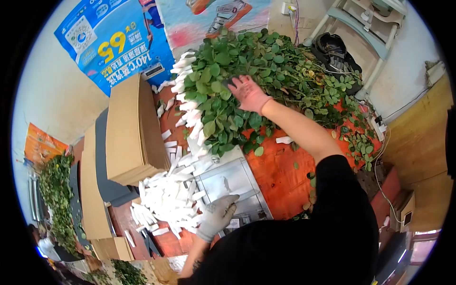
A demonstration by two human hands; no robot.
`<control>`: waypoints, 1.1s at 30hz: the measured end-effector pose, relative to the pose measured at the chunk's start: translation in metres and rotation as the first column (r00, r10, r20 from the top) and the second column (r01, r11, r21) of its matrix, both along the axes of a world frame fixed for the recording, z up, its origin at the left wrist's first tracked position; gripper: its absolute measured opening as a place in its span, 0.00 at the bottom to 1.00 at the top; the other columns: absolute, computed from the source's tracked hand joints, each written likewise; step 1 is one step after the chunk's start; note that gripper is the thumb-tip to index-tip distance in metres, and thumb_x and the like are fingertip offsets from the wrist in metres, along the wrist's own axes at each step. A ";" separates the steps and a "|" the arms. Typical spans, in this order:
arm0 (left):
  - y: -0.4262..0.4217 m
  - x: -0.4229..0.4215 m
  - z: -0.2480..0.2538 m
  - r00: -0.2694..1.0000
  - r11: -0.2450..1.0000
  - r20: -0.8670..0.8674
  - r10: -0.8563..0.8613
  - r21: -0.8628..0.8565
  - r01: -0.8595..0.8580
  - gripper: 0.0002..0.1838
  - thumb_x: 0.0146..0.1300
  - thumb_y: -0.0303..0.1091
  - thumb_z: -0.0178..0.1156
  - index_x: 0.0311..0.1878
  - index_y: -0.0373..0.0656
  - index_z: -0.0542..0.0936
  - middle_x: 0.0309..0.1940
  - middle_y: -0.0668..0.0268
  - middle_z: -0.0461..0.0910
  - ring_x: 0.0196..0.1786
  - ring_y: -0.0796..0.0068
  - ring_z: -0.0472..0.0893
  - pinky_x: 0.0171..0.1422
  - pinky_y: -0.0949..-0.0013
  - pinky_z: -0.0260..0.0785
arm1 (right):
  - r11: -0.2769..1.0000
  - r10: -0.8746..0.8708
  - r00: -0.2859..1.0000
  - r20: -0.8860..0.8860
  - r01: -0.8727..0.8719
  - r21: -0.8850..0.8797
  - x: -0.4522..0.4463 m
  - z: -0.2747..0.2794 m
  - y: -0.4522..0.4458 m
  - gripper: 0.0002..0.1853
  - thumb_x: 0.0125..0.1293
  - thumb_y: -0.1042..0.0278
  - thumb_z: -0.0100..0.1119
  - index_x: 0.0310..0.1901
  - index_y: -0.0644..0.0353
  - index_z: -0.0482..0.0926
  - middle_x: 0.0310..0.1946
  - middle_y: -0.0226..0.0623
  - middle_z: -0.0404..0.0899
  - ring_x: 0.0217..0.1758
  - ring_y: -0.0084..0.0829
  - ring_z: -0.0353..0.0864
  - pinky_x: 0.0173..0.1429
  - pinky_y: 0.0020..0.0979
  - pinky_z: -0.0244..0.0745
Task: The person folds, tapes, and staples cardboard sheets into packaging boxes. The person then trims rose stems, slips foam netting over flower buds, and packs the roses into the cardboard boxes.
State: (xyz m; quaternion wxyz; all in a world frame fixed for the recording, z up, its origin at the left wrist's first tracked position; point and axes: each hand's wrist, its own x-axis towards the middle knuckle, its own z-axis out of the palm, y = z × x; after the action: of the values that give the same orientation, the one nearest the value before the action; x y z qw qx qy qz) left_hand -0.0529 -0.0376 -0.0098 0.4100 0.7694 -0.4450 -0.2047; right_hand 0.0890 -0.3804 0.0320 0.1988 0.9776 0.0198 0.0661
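My right hand (pixel 249 95), in a pink glove with a dark palm edge, reaches onto a large heap of leafy green stems (pixel 266 61). Its fingers are spread over the leaves, with nothing visibly gripped. Along the heap's left side, white sleeves (pixel 190 116) cover the stem ends. In a grey-white glove, my left hand (pixel 216 219) rests over the near part of a flat metal panel (pixel 225 178). Its fingers are stretched, thumb apart, and it appears to hold nothing. Beside it lies a pile of loose white sleeves (pixel 166 202).
Left of the pile stand stacked cardboard sheets (pixel 126 133). Dark-handled scissors (pixel 150 243) lie near the front. One white sleeve (pixel 284 140) sits on the red tabletop (pixel 280 175). A pale folding frame (pixel 365 38) and black shoe-like item (pixel 335 57) are at the back right.
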 end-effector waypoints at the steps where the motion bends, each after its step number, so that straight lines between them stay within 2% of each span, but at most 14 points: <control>1: 0.000 -0.003 0.002 0.999 1.000 0.035 0.027 -0.001 -0.027 0.14 0.59 0.31 0.55 0.49 0.40 0.77 0.44 0.54 0.80 0.47 0.54 0.79 0.51 0.61 0.71 | 1.000 -0.005 1.000 0.006 0.005 0.006 0.009 -0.008 -0.003 0.39 0.52 0.44 0.59 0.64 0.55 0.64 0.58 0.43 0.67 0.63 0.44 0.63 0.68 0.43 0.55; 6: -0.001 -0.006 -0.014 0.970 0.992 0.208 0.122 -0.067 -0.110 0.13 0.57 0.30 0.56 0.46 0.43 0.79 0.40 0.60 0.80 0.42 0.59 0.80 0.46 0.61 0.72 | 0.991 0.066 0.997 -0.032 -0.069 -0.115 0.021 -0.006 -0.019 0.39 0.50 0.49 0.60 0.64 0.54 0.63 0.54 0.41 0.68 0.59 0.42 0.64 0.65 0.43 0.58; 7: -0.001 -0.005 -0.016 0.969 0.992 0.226 0.103 -0.098 -0.083 0.13 0.57 0.30 0.56 0.46 0.43 0.79 0.40 0.61 0.80 0.42 0.60 0.80 0.46 0.62 0.72 | 0.980 0.140 0.983 0.117 -0.120 -0.158 0.029 -0.018 -0.028 0.22 0.48 0.59 0.54 0.48 0.50 0.72 0.44 0.37 0.74 0.54 0.38 0.68 0.60 0.41 0.62; 8: 0.001 -0.004 -0.020 0.962 0.989 0.247 0.116 -0.121 -0.088 0.13 0.57 0.31 0.56 0.46 0.43 0.79 0.40 0.62 0.80 0.42 0.61 0.80 0.45 0.62 0.72 | 0.936 0.342 0.851 0.399 -0.268 -0.229 0.027 -0.038 -0.042 0.28 0.47 0.55 0.58 0.53 0.50 0.71 0.49 0.36 0.73 0.58 0.37 0.66 0.64 0.41 0.59; 9: 0.004 -0.002 -0.025 0.965 0.984 0.229 0.127 -0.150 -0.094 0.13 0.57 0.32 0.57 0.46 0.43 0.79 0.41 0.62 0.80 0.42 0.62 0.80 0.47 0.63 0.72 | 0.919 0.395 0.804 0.444 -0.336 -0.209 0.039 -0.057 -0.054 0.37 0.46 0.49 0.63 0.60 0.50 0.67 0.58 0.36 0.68 0.64 0.36 0.62 0.70 0.42 0.53; 10: 0.006 -0.004 -0.028 0.967 0.979 0.220 0.131 -0.183 -0.091 0.14 0.57 0.33 0.58 0.46 0.44 0.78 0.42 0.63 0.80 0.42 0.63 0.80 0.48 0.64 0.71 | 0.979 0.206 0.947 0.248 -0.198 -0.055 0.040 -0.057 -0.051 0.43 0.46 0.46 0.65 0.65 0.50 0.62 0.64 0.35 0.63 0.69 0.37 0.57 0.73 0.42 0.48; 13: 0.018 -0.014 -0.018 0.905 0.953 0.341 0.253 -0.248 -0.173 0.15 0.57 0.36 0.58 0.47 0.44 0.78 0.44 0.64 0.79 0.47 0.64 0.78 0.54 0.63 0.69 | 0.997 0.007 0.999 -0.036 -0.010 -0.081 0.029 -0.024 -0.015 0.46 0.45 0.54 0.69 0.66 0.52 0.59 0.64 0.43 0.61 0.69 0.41 0.57 0.72 0.43 0.49; 18: 0.109 0.015 0.001 0.848 0.910 0.380 0.371 -0.330 -0.250 0.17 0.56 0.35 0.60 0.49 0.42 0.78 0.48 0.59 0.77 0.52 0.58 0.76 0.57 0.59 0.68 | 0.981 0.024 0.994 0.106 -0.044 0.190 -0.050 0.000 -0.018 0.46 0.45 0.60 0.71 0.66 0.59 0.58 0.68 0.49 0.54 0.71 0.47 0.52 0.73 0.41 0.51; 22: 0.244 0.097 -0.024 0.526 0.670 0.493 0.693 -0.170 -0.723 0.23 0.50 0.28 0.59 0.53 0.43 0.75 0.51 0.56 0.75 0.56 0.56 0.73 0.60 0.58 0.66 | 0.837 -0.005 0.985 0.172 -0.090 0.539 -0.128 0.007 0.010 0.38 0.53 0.73 0.65 0.66 0.59 0.59 0.69 0.45 0.54 0.71 0.44 0.54 0.72 0.40 0.53; 24: 0.268 0.145 -0.003 0.370 0.615 0.768 0.524 -0.040 -0.788 0.31 0.46 0.33 0.64 0.58 0.46 0.71 0.58 0.57 0.70 0.62 0.55 0.67 0.65 0.56 0.61 | 0.651 -0.025 0.973 0.231 -0.160 0.742 -0.166 -0.015 0.012 0.36 0.54 0.75 0.63 0.66 0.61 0.60 0.68 0.43 0.56 0.70 0.41 0.58 0.71 0.38 0.55; 27: 0.246 0.216 0.014 0.443 0.783 0.807 0.392 -0.039 -0.621 0.37 0.44 0.40 0.66 0.62 0.49 0.68 0.63 0.58 0.66 0.68 0.56 0.61 0.69 0.55 0.54 | 0.261 0.101 0.961 0.256 -0.274 0.926 -0.182 0.015 0.090 0.33 0.57 0.74 0.60 0.64 0.65 0.61 0.64 0.41 0.64 0.67 0.36 0.64 0.68 0.34 0.59; 29: 0.234 0.270 0.001 0.517 0.772 0.801 0.302 0.112 -0.626 0.37 0.46 0.43 0.65 0.63 0.50 0.68 0.63 0.57 0.65 0.68 0.55 0.61 0.70 0.56 0.53 | -0.020 -0.058 0.989 0.136 -0.137 0.990 -0.190 0.009 0.139 0.32 0.57 0.71 0.61 0.63 0.66 0.63 0.62 0.41 0.66 0.66 0.35 0.64 0.66 0.33 0.61; 32: 0.227 0.293 -0.005 0.607 0.708 0.778 0.161 0.338 -0.620 0.34 0.49 0.47 0.63 0.63 0.52 0.70 0.61 0.61 0.68 0.66 0.59 0.64 0.70 0.59 0.54 | -0.035 -0.072 0.976 0.207 -0.210 0.977 -0.185 0.013 0.201 0.29 0.56 0.74 0.59 0.61 0.67 0.65 0.61 0.41 0.67 0.66 0.33 0.65 0.65 0.32 0.63; 33: 0.228 0.291 0.003 0.689 0.708 0.722 0.061 0.455 -0.539 0.29 0.52 0.47 0.61 0.59 0.52 0.73 0.57 0.63 0.71 0.63 0.62 0.68 0.67 0.61 0.58 | 0.117 0.028 0.986 0.162 -0.164 0.980 -0.183 0.027 0.220 0.29 0.55 0.75 0.60 0.60 0.67 0.66 0.61 0.40 0.67 0.65 0.33 0.66 0.64 0.32 0.64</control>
State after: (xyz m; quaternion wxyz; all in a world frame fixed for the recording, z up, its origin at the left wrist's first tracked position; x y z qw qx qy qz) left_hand 0.2383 0.1903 -0.0073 -0.0317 0.9466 -0.3203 0.0177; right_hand -0.0935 -0.1607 0.0591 -0.5014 0.8557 0.0236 0.1254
